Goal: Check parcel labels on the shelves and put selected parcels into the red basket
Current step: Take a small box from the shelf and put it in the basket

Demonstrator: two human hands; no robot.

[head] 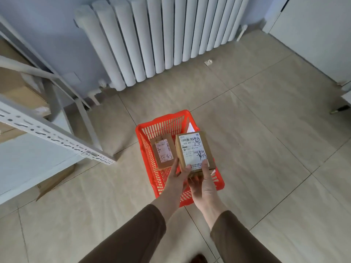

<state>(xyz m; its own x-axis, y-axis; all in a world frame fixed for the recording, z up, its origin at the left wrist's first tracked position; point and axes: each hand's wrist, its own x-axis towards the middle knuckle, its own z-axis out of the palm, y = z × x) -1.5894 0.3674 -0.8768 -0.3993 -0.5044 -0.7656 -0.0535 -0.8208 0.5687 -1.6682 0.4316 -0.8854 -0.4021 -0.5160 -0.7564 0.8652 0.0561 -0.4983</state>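
Two hands hold one small cardboard parcel (194,151) above the red basket (144,137). Left hand (175,179): thumb laid along the parcel's left edge, remaining fingers curled underneath, clamped on the box. Right hand (204,184): thumb pressed on the lower right corner of the white label (192,150), other fingers tucked under the box, also clamped on it. Label faces up, printed barcodes and dark handwritten marks readable as marks only; digits "502-602-12" show near its top.

Just left of the left thumb, and lower, a second parcel (163,153) lies flat on the basket floor, brown card with a small label and handwriting at its near end. Beyond the fingertips, behind the held box, a white paper corner (190,127) pokes up inside the basket; what it belongs to cannot be told. The basket sits on the tiled floor (266,130), slatted walls, far rim past the held parcel.

Brown sleeves (133,234) cover both forearms up to the wrists.

Far left of the hands: white metal shelving (57,137) with slotted uprights, cardboard boxes (24,97) on its levels. Well beyond the fingers, a white column radiator (161,35) against a pale blue wall. A small scrap (208,62) lies on the floor near the radiator's foot.
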